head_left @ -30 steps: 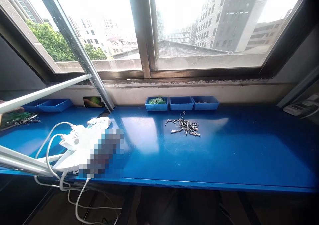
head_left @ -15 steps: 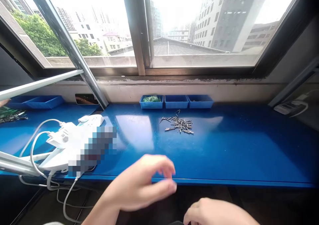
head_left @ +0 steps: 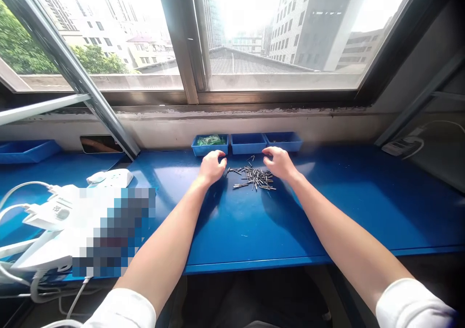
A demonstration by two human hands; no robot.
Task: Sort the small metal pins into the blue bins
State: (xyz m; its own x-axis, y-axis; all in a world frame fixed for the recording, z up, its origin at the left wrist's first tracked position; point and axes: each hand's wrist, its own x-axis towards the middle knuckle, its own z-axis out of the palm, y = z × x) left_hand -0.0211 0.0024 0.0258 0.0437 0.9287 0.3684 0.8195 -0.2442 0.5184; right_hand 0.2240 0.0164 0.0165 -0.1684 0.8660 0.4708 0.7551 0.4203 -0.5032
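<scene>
A loose pile of small, thin metal pins [head_left: 256,177] lies on the blue tabletop [head_left: 236,241], with a few strays at its far side. My left hand [head_left: 213,167] is at the pile's left edge, thumb and fingers apart, nothing in it that I can see. On the opposite side, my right hand [head_left: 279,163] hovers over the right edge with its fingers curved and apart. Behind them stand three blue bins: the left bin [head_left: 209,149] holds green plastic bags [head_left: 210,140], the middle bin [head_left: 248,147] is close behind the pile, and the right bin [head_left: 284,145] has small dark pieces inside.
A white power strip [head_left: 116,177] with plugs and cables sits at the left, beside a pixelated patch. A metal frame post [head_left: 109,119] rises behind it. Further left are a phone [head_left: 100,144] and another blue bin [head_left: 32,149]. A window spans the back.
Both hands have reached forward from the table's front edge to either side of the metal pins. The view has shifted slightly to the right.
</scene>
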